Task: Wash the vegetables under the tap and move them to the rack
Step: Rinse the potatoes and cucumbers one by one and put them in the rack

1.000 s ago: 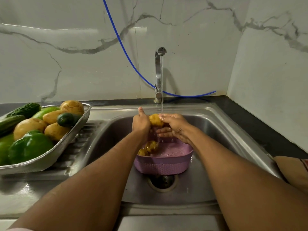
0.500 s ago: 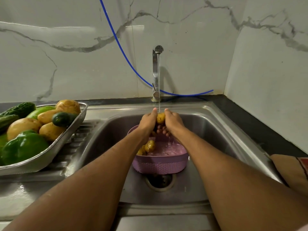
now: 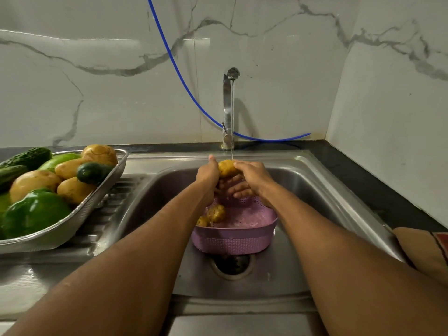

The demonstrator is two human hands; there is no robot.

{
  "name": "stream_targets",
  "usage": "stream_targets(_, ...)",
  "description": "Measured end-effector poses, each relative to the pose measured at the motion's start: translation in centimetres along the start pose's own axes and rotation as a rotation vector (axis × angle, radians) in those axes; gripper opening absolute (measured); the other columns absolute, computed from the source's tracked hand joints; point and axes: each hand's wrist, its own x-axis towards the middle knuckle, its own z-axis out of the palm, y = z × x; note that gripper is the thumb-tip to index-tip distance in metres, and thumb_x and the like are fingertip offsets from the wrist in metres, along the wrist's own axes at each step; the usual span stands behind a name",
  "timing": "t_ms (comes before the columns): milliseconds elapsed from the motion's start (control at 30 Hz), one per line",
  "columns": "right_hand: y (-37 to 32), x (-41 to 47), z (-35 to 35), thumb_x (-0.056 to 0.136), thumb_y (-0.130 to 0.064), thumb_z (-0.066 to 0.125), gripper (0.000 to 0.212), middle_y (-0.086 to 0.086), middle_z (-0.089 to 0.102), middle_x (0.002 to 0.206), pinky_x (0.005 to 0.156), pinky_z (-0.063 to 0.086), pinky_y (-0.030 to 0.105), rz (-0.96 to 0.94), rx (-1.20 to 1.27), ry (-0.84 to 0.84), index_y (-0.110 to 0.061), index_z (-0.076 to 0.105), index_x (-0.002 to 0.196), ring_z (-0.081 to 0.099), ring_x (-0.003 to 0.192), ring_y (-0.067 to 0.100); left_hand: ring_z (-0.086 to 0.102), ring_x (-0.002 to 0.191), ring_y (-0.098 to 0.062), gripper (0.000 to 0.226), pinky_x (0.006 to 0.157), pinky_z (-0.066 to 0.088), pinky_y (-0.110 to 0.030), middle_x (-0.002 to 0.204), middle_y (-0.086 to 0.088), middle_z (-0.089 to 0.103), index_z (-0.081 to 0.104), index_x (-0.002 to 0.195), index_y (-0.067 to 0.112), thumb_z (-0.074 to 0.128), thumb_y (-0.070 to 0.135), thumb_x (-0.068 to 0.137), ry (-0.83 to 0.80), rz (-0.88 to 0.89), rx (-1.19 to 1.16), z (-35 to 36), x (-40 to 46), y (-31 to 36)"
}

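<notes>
Over a steel sink (image 3: 315,170) (marble-tiled walls), left hand (image 3: 208,174) and right hand (image 3: 252,177), fingers curled round a potato (image 3: 226,168).

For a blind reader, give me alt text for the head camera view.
Both hands, left hand and right hand, hold a potato under the running tap above a purple colander in the sink. A metal rack of vegetables sits left.
</notes>
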Motion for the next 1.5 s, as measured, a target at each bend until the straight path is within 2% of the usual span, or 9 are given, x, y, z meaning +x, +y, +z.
stream_targets(133,0.2,0.1,-0.3,0.107,-0.031,0.050,0.034,0.017,0.077,0.086,0.057,0.061,0.032,-0.060,-0.096,0.096,-0.005,0.067,0.120,0.074,0.064,0.025,0.046,0.046,-0.014,0.066,0.048,0.036,-0.026,0.054,-0.002,0.051,0.057,0.075,0.012,0.028,0.063,0.105,-0.077,0.035,0.038,0.6,-0.5,0.2)
stream_targets(333,0.5,0.4,-0.1,0.108,-0.026,0.048,0.030,0.018,0.076,0.088,0.051,0.059,0.026,-0.092,-0.164,0.057,-0.003,0.065,0.117,0.074,0.063,0.023,0.048,0.050,-0.014,0.050,0.048,0.036,-0.026,0.063,-0.005,0.053,0.058,0.097,0.008,0.036,0.052,0.107,-0.065,0.030,0.078,0.2,-0.3,-0.2)
stream_targets(767,0.4,0.5,1.0,0.105,-0.027,0.057,0.034,0.013,0.074,0.066,0.044,0.052,0.025,-0.110,-0.149,0.165,0.003,0.070,0.093,0.071,0.053,0.023,0.049,0.060,-0.013,0.034,0.055,0.037,-0.027,0.070,-0.003,0.056,0.059,0.087,0.013,0.039,0.033,0.105,0.010,0.160,0.141,-0.1,-1.1,-0.5)
stream_targets(867,0.2,0.3,0.8,0.107,-0.028,0.055,0.032,0.012,0.073,0.065,0.045,0.053,0.024,-0.092,-0.119,0.180,0.000,0.068,0.097,0.069,0.050,0.020,0.046,0.054,-0.013,0.034,0.050,0.035,-0.025,0.066,-0.004,0.054,0.058,0.087,0.011,0.038,0.033,0.104,0.000,0.119,0.091,0.3,-1.1,-0.4)
stream_targets(1033,-0.4,-0.3,-0.1,0.107,-0.019,0.053,0.028,0.015,0.075,0.073,0.050,0.056,0.024,-0.060,-0.041,0.012,0.004,0.068,0.107,0.072,0.061,0.023,0.036,0.039,-0.011,0.042,0.044,0.030,-0.024,0.046,0.000,0.046,0.050,0.074,0.013,0.036,0.036,0.106,0.000,-0.031,0.000,0.2,-1.1,-0.1)
stream_targets(1167,-0.4,-0.5,-0.1,0.103,-0.018,0.059,0.026,0.018,0.075,0.081,0.054,0.058,0.027,-0.070,-0.008,-0.032,0.005,0.070,0.102,0.071,0.065,0.023,0.030,0.039,-0.011,0.044,0.039,0.026,-0.023,0.048,0.000,0.039,0.046,0.072,0.014,0.035,0.038,0.106,0.002,-0.082,-0.076,0.1,-1.1,0.0)
stream_targets(1233,-0.3,-0.4,0.2,0.102,-0.019,0.061,0.026,0.016,0.074,0.081,0.053,0.058,0.028,-0.076,0.018,-0.001,0.004,0.071,0.108,0.069,0.063,0.021,0.030,0.039,-0.011,0.045,0.038,0.025,-0.022,0.049,0.000,0.040,0.045,0.070,0.014,0.033,0.038,0.107,0.007,-0.087,-0.123,0.0,-1.2,0.1)
stream_targets(1367,0.1,0.0,1.3,0.107,-0.030,0.054,0.030,0.009,0.070,0.076,0.047,0.056,0.027,-0.111,-0.019,0.096,-0.013,0.065,0.129,0.067,0.057,0.017,0.041,0.052,-0.014,0.044,0.050,0.032,-0.026,0.063,-0.004,0.052,0.052,0.075,0.013,0.031,0.038,0.105,0.012,0.008,-0.005,0.0,-0.7,-0.2)
stream_targets(1500,-0.1,0.5,1.7,0.108,-0.046,0.043,0.037,0.008,0.065,0.074,0.051,0.047,0.027,-0.068,-0.139,0.255,-0.015,0.064,0.110,0.060,0.055,0.016,0.055,0.065,-0.016,0.055,0.068,0.049,-0.032,0.080,-0.008,0.063,0.065,0.104,0.007,0.038,0.055,0.103,0.001,0.195,0.256,0.5,-0.7,-0.4)
